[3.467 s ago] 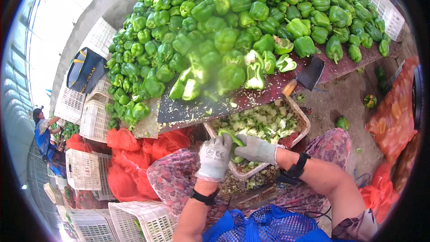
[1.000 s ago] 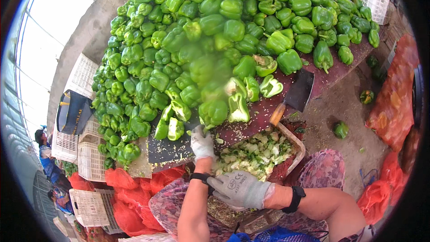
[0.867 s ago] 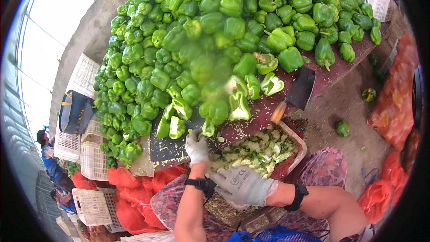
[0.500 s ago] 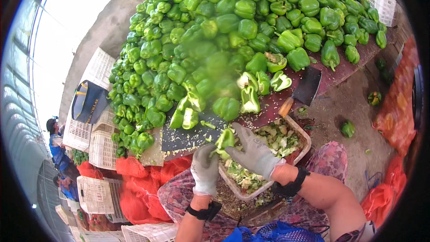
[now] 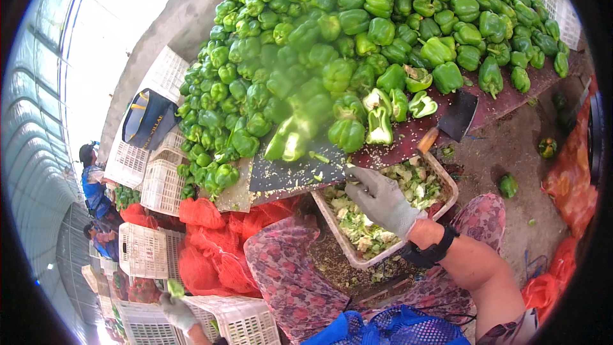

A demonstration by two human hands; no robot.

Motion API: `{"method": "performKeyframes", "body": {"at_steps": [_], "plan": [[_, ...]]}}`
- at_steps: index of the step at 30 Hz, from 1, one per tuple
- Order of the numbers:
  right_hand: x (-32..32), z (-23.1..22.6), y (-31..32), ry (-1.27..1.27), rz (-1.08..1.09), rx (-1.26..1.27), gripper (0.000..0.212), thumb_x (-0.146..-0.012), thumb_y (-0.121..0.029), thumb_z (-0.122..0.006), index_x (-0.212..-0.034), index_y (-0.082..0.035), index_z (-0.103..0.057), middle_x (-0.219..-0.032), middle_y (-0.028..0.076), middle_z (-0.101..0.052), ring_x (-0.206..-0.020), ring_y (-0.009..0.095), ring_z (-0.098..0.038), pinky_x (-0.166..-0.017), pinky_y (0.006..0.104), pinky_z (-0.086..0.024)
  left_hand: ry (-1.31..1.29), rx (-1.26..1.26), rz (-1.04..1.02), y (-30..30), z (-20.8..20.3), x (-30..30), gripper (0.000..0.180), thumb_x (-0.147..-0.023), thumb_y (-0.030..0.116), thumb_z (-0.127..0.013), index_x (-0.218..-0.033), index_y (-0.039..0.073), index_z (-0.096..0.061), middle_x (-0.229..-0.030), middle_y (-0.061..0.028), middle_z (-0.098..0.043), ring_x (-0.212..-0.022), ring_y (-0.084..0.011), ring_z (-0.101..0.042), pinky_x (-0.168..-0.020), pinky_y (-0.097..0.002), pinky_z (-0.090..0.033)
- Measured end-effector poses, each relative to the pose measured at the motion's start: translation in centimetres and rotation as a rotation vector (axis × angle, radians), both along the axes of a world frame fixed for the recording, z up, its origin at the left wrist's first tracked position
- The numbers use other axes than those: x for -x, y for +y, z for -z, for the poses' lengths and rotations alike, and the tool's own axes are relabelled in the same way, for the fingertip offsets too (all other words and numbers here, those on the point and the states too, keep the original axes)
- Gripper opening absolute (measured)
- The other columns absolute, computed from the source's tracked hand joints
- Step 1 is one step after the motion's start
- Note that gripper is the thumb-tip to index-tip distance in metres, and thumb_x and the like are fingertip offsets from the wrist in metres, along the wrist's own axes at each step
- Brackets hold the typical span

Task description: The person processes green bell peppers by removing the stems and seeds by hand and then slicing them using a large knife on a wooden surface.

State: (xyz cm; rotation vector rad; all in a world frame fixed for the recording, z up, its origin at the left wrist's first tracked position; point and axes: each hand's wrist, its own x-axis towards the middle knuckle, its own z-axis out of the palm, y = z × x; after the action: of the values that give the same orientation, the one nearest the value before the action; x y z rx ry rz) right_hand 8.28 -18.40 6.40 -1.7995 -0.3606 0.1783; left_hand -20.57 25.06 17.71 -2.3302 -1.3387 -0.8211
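Observation:
My left hand (image 5: pixel 177 313), in a pale glove, is at the lower left by a white plastic crate (image 5: pixel 239 319). A green bell pepper piece (image 5: pixel 175 288) shows at its fingertips. Over a shallow tray (image 5: pixel 452 193) of pale pepper cores and scraps (image 5: pixel 345 225), my gloved right hand (image 5: pixel 381 203) has its fingers apart, pointing toward the table edge. On the dark board (image 5: pixel 274 179) just beyond lie cut pepper pieces (image 5: pixel 290 144). Halved peppers (image 5: pixel 380 126) rest to their right. A cleaver (image 5: pixel 458 115) with a wooden handle lies at the table's right edge.
A large heap of green bell peppers (image 5: pixel 357 22) covers the far table. Red mesh bags (image 5: pixel 211 249) and crates (image 5: pixel 143 249) stand at left, with people (image 5: pixel 96 182) beyond. Loose peppers (image 5: pixel 507 185) and a filled mesh sack (image 5: pixel 568 172) are on the floor at right.
My left hand has moved from above the tray down and left to the white crate, taking the pepper piece along. The right hand stays over the tray, apart from that piece. The view has shifted.

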Motion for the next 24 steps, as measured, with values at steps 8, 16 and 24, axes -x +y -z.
{"method": "performKeyframes", "body": {"at_steps": [8, 16, 24], "plan": [[0.9, 0.3, 1.9, -0.240, -0.080, 0.094, 0.035, -0.093, -0.027, -0.058, -0.121, -0.006, -0.055, -0.104, 0.018, -0.061, -0.092, 0.036, -0.061, -0.079, 0.0425, -0.050, -0.215, 0.218, 0.706, -6.1, 4.7, -14.3, 0.043, -0.076, 0.008, -0.065, -0.117, -0.003, -0.056, -0.127, -0.0214, -0.051, -0.113, -0.0378, -0.054, -0.096, -0.0427, -0.046], [0.4, 0.0, 1.3, -0.193, -0.257, 0.302, 0.021, -0.090, -0.028, -0.060, -0.092, -0.007, -0.065, -0.099, 0.009, -0.065, -0.091, 0.029, -0.062, -0.073, 0.0398, -0.051, 0.097, 0.572, 0.867, -13.9, 18.4, -35.2, 0.037, -0.079, 0.021, -0.068, -0.110, 0.001, -0.061, -0.114, -0.0189, -0.059, -0.106, -0.0356, -0.058, -0.090, -0.0419, -0.048], [0.1, 1.6, 1.1, -0.197, -0.196, 0.287, 0.032, -0.089, -0.029, -0.061, -0.115, -0.012, -0.056, -0.117, 0.017, -0.059, -0.094, 0.037, -0.062, -0.082, 0.0436, -0.052, 0.160, 0.256, 0.802, -13.5, 23.0, -40.6, 0.030, -0.077, 0.018, -0.070, -0.102, 0.004, -0.062, -0.105, -0.0163, -0.060, -0.099, -0.0357, -0.057, -0.087, -0.0430, -0.047]]}}
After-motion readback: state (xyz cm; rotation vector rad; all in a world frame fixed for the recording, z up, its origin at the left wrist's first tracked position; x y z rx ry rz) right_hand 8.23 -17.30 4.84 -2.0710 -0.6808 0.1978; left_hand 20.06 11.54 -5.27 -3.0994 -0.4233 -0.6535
